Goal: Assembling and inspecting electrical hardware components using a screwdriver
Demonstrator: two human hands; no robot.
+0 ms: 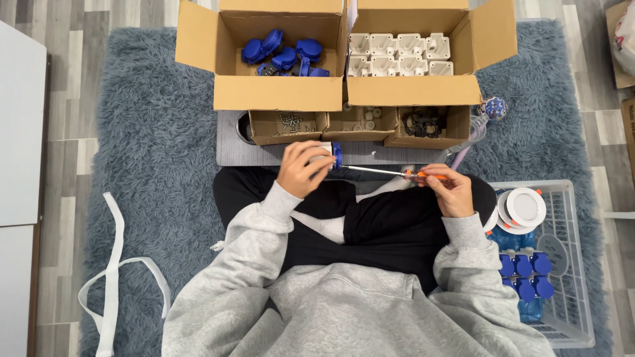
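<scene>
My left hand [302, 168] grips a small white and blue plastic part [333, 157] above my lap. An orange-handled screwdriver [397, 173] lies level in my right hand [450, 190], its metal tip touching the part from the right. I sit cross-legged in black trousers and a grey sweatshirt. Both hands hover just in front of a grey board [228, 152].
Two open cardboard boxes stand ahead: the left box [278, 92] holds blue parts [281, 53], the right box [413, 91] white housings [397, 54]. Three small trays [357, 125] hold screws, white bits and black rings. A white wire basket [569, 264] at right holds finished blue and white pieces. A white strap [112, 264] lies on the rug.
</scene>
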